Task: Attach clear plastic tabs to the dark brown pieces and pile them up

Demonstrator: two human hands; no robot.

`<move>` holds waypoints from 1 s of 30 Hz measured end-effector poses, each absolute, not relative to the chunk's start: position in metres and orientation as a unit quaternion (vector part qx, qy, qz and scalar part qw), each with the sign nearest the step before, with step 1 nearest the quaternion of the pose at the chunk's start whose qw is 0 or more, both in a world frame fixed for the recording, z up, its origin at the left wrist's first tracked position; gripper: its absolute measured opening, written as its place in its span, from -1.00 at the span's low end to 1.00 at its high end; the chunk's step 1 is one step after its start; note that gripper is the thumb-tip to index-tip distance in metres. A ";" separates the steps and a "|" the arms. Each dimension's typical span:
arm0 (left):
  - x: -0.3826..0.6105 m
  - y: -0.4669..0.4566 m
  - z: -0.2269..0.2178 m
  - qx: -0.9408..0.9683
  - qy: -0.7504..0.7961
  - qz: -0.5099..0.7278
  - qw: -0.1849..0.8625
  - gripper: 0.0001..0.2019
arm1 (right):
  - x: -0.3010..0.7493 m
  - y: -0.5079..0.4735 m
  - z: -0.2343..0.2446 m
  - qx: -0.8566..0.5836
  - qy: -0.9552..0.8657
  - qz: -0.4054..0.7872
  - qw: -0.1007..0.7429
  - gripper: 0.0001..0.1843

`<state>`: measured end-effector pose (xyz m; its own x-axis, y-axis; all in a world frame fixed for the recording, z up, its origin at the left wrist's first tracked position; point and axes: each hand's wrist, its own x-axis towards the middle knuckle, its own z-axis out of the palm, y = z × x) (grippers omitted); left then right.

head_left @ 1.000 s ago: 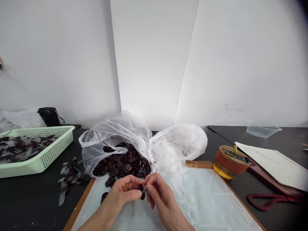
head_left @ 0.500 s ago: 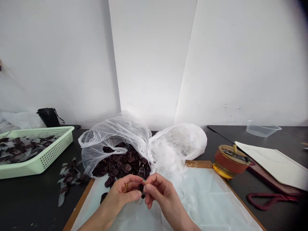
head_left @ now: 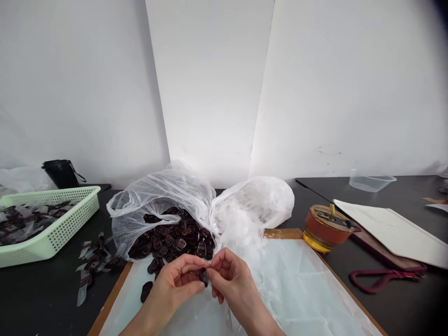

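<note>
Across a black tabletop (head_left: 42,298), a board covered with a pale sheet (head_left: 301,284) was laid at five to seven o'clock. A green basket (head_left: 72,231), filled with strip-bearing dark pieces, was set at eight; a white bag (head_left: 268,200) was propped at four, and a dark heap (head_left: 175,238) was spilled at seven. At six, a single dark piece (head_left: 203,278) was grasped by the left hand (head_left: 177,279), while what appeared to be a clear strip (head_left: 205,275) was pinched against it by the right hand (head_left: 230,276). Strip-fitting seemed under way; close alignment and a steady pinch were apparently called for.
</note>
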<state>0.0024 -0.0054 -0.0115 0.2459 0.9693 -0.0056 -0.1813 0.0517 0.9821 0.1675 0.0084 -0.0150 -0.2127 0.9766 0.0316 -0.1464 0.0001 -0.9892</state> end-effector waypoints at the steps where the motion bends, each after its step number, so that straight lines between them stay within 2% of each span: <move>1: 0.003 -0.006 -0.012 0.504 0.394 0.473 0.606 -0.74 | 0.167 0.009 -0.014 -0.405 -0.519 0.580 0.481 -0.76; 17: 0.008 -0.010 -0.014 0.546 0.449 0.484 0.516 -0.76 | 0.164 0.009 -0.017 -0.395 -0.491 0.578 0.519 -0.81; 30: 0.007 -0.007 -0.015 0.533 0.429 0.496 0.534 -0.75 | 0.164 0.006 -0.015 -0.391 -0.502 0.564 0.526 -0.84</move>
